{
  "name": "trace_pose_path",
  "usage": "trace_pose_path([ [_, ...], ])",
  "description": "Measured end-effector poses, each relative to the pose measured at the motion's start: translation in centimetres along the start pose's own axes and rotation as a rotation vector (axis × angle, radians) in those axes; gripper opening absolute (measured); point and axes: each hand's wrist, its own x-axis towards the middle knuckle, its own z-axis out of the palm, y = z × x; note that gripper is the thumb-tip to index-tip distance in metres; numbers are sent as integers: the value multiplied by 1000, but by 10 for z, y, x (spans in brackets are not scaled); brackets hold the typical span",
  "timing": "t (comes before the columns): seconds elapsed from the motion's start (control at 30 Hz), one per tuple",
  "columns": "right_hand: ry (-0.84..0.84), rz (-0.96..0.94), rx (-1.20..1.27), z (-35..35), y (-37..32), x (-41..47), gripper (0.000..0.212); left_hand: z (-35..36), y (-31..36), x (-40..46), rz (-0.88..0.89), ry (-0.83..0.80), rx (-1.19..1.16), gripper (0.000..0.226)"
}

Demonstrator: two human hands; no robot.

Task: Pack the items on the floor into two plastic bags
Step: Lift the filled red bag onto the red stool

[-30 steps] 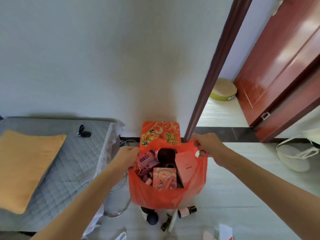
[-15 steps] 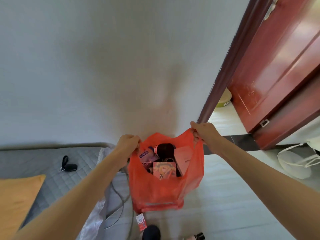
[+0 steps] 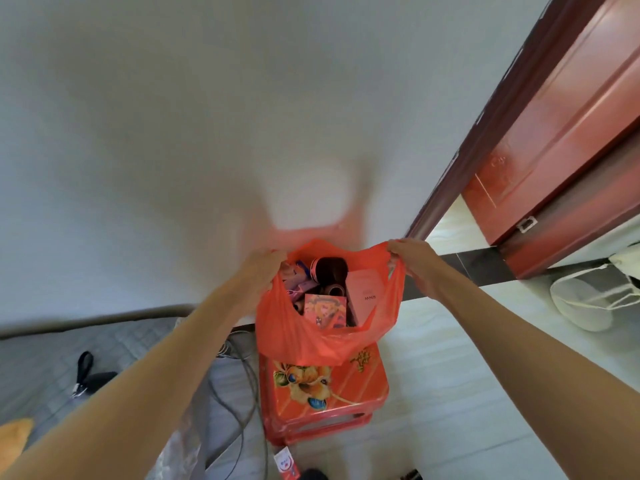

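An orange-red plastic bag (image 3: 298, 341) hangs open in front of me, held up above a red flowered stool (image 3: 325, 393). My left hand (image 3: 265, 268) grips the bag's left handle and my right hand (image 3: 412, 261) grips the right handle. Inside the bag lie a dark cylinder (image 3: 332, 268), a pink booklet (image 3: 367, 292), a colourful small box (image 3: 325, 311) and other small packets. A small red-and-white packet (image 3: 285, 464) lies on the floor near the bottom edge.
A grey quilted mattress (image 3: 41, 362) with a black key fob (image 3: 93, 379) lies at the left, cables (image 3: 246, 375) beside it. A white wall is ahead. A red door (image 3: 554, 133) stands open at the right, with a white bag (image 3: 588, 303) below it.
Both hands have lifted the bag higher and carried it forward. The view has shifted, so the flowered stool now shows under the bag, and the floor items have dropped out of sight.
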Motion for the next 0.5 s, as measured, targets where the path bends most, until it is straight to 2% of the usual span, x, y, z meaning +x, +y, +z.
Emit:
trace_pose_path([
  [0.13,-67,-5,-81,10,0,11,15,2,-10,14,-47,56,42,18],
  [0.3,-38,-4,-183,17,12,12,17,7,-24,12,67,72,123,11],
  [0.5,-64,-18,-243,19,14,3,14,7,-28,7,46,74,240,13],
])
